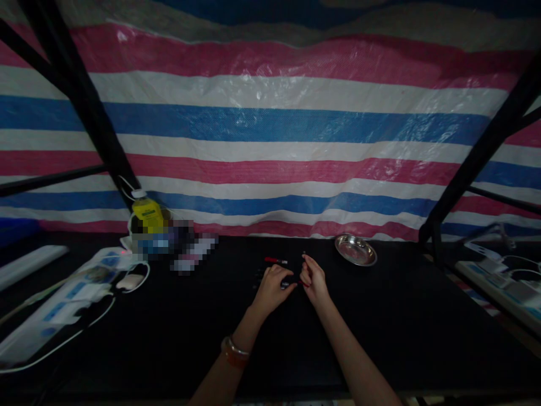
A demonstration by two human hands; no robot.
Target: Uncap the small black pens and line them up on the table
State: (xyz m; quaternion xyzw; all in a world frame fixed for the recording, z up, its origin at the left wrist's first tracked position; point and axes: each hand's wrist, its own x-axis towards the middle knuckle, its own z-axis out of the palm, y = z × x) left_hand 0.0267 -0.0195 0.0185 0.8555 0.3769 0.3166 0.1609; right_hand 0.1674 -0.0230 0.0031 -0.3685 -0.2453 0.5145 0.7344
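Though much of it is hidden by the fingers, a small red piece (303,283) shows at the right hand (315,278), which is curled closed and pressed around it. A tiny light-tipped part (304,255) pokes out by that hand's index fingertip; whether it joins the red piece cannot be told. At nine o'clock from there, the left hand (273,290) bends its thumb and forefinger toward each other beside a small dark-and-silvery piece (284,285); the dimness hides whether they grip it. On the black tabletop (203,327), a red item with a silvery end (275,260) lies at twelve o'clock from the left hand, and dark bits (258,273), partly covered and hard to separate, sit at ten.

A shiny metal dish (355,250) rests at two o'clock from the right hand. Well off at ten o'clock from the left hand stands a yellow bottle (149,214), its lower part lost in a pixelated patch. White power strips (51,316) with cables lie toward nine o'clock, cut off by the frame edge. Behind everything hangs a striped sheet (270,124).
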